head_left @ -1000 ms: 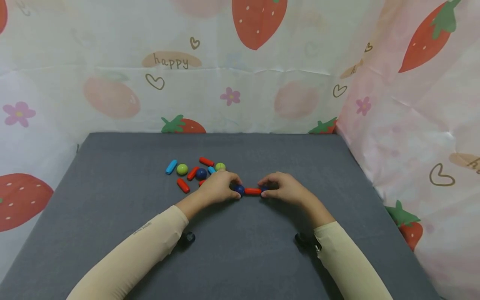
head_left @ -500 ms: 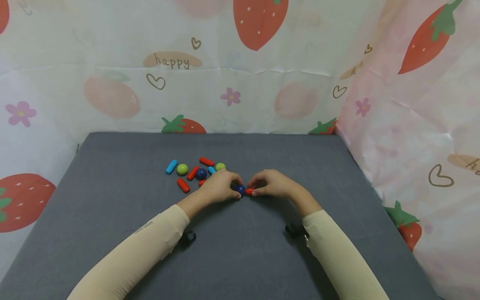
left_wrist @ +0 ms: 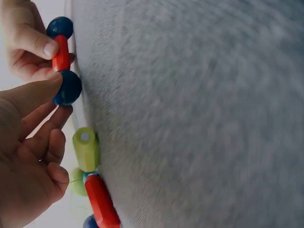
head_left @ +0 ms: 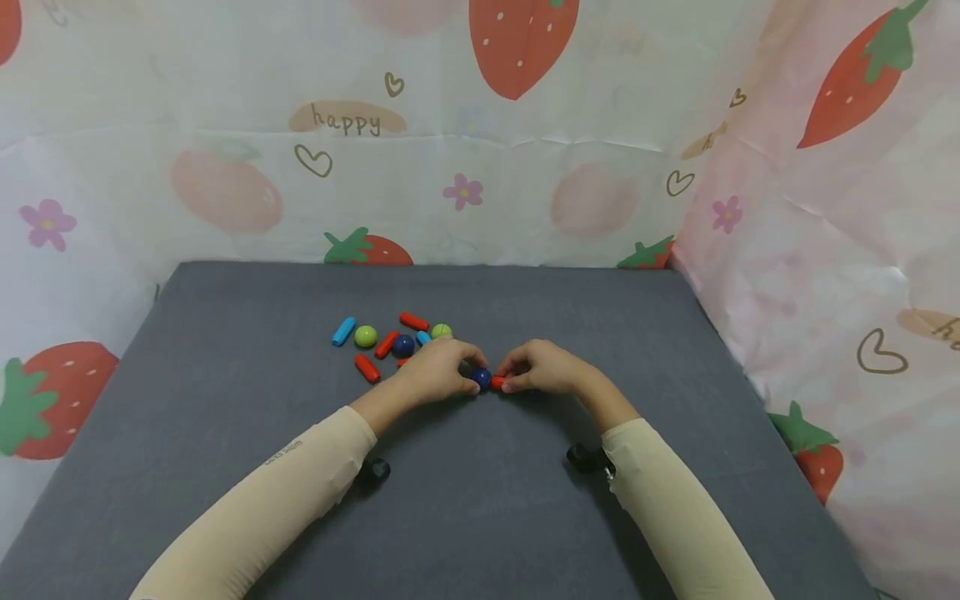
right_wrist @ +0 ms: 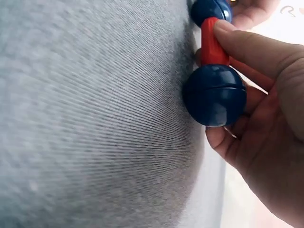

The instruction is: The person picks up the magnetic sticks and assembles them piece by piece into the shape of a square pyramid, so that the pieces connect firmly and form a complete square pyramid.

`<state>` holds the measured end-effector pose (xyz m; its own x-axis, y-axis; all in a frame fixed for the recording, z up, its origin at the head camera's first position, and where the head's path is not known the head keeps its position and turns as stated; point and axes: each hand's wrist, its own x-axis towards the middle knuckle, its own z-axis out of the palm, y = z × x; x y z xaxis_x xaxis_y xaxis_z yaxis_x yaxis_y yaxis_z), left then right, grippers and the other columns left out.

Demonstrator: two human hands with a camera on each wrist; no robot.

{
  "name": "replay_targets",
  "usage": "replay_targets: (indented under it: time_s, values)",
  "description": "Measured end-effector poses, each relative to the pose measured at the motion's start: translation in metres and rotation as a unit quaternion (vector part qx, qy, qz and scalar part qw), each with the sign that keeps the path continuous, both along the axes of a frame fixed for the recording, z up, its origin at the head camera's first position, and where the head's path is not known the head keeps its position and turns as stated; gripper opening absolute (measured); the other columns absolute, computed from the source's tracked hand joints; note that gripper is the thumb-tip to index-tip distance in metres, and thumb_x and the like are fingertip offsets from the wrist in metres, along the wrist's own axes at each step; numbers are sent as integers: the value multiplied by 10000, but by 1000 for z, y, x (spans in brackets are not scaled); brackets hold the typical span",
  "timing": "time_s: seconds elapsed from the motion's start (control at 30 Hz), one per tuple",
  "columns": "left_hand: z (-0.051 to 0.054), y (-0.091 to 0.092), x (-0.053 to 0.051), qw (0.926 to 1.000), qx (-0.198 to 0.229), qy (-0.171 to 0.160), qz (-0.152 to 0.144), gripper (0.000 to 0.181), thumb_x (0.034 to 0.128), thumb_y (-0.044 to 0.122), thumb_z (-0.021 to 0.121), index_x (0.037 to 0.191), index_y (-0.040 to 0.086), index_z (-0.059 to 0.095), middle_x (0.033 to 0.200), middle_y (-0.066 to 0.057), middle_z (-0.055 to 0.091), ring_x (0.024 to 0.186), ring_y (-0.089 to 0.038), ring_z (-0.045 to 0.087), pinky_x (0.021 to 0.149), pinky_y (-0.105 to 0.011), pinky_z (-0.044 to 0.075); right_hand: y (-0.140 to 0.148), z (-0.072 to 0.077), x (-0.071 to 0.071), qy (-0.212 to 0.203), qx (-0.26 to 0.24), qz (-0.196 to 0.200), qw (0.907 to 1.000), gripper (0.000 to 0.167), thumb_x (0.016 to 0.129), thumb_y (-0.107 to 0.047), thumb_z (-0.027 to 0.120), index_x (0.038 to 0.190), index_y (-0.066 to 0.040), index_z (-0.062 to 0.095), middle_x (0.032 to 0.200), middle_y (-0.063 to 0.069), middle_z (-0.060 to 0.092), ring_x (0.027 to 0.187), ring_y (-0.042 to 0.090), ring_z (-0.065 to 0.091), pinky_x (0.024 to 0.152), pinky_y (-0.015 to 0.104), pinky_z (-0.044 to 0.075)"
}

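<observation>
Near the middle of the table, two dark blue balls are joined by a short red rod, in a dumbbell shape. My left hand pinches the left blue ball between thumb and fingers. The red rod is in the grip of my right hand, thumb on one side and fingers on the other. At the rod's right end sits the other blue ball, which the right hand hides in the head view. Both wrist views show the rod meeting a ball at each end.
Loose pieces lie left of and behind the left hand: a blue rod, green balls, a blue ball and several red rods. A yellow-green rod shows beyond the left fingers. Grey cloth covers the table.
My right hand has shifted left along the piece, from the right blue ball to the red rod. The left hand keeps its pinch on the left ball.
</observation>
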<state>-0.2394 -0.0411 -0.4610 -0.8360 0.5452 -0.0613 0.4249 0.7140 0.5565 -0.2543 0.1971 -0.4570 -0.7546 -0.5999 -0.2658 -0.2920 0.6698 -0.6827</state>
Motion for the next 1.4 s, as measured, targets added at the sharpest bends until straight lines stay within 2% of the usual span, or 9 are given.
replay_targets:
  time_s: [0.27,0.4,0.57,0.63,0.8,0.9,1.03,1.23,1.4]
  values:
    - [11,-18,4,9999,109,109,37,345,895,259,817,1223,180,743,1191,37,718,1162,-208,595,1000,-425,491,3,-4,8,-129,-188,-586,9980,185,955,-234,751,1124,-166,779,994,-36,753,871,130,664,779,315,533]
    - [16,-33,10,9992,341,176,79,352,901,246,812,1227,133,743,1179,-4,727,1126,-248,580,949,-435,500,4,-5,13,-61,-215,-874,9959,186,951,-252,754,1115,-167,780,966,-34,749,846,141,644,765,313,518]
    - [17,-56,15,9980,448,298,336,326,913,251,800,1211,130,748,1170,6,727,1147,-236,546,904,-408,514,4,-5,20,66,-241,-1080,9938,185,939,-265,767,1092,-163,780,935,-32,742,831,138,639,761,313,509]
    - [17,-64,16,9974,461,327,439,308,920,244,793,1202,129,753,1089,18,732,1150,-233,527,871,-396,516,5,-6,21,108,-255,-1153,9929,178,936,-264,769,1080,-160,779,915,-29,739,821,138,642,754,314,507]
    - [17,-86,18,9964,413,436,594,285,914,241,800,1179,142,763,1027,7,735,1031,-252,526,763,-360,475,7,-9,26,176,-250,-1406,9896,155,936,-276,766,1047,-168,776,867,-26,727,795,147,642,733,320,507]
    - [15,-94,19,9957,362,444,725,263,909,239,806,1156,157,769,1053,21,737,991,-264,530,762,-361,447,8,-10,29,207,-244,-1585,9868,151,938,-289,765,1033,-172,773,863,-19,722,786,157,633,727,331,505]
    - [12,-95,21,9959,354,400,731,249,902,222,812,1137,152,770,1051,11,732,984,-261,541,789,-373,459,10,-10,35,257,-226,-1852,9821,164,937,-298,766,1036,-167,766,877,-11,718,788,169,624,731,341,504]
    - [6,-82,24,9974,156,351,608,356,886,275,828,1203,138,741,1126,-4,742,1034,-220,576,856,-381,517,9,-11,42,254,-280,-2301,9724,187,930,-305,774,1036,-152,757,880,2,719,769,173,622,703,328,494]
    - [1,-72,23,9977,-9,334,593,396,858,326,850,1181,128,734,1091,13,751,1072,-184,608,912,-375,521,4,-13,46,243,-362,-2630,9638,172,929,-277,777,1010,-126,759,841,6,726,737,153,640,671,302,493]
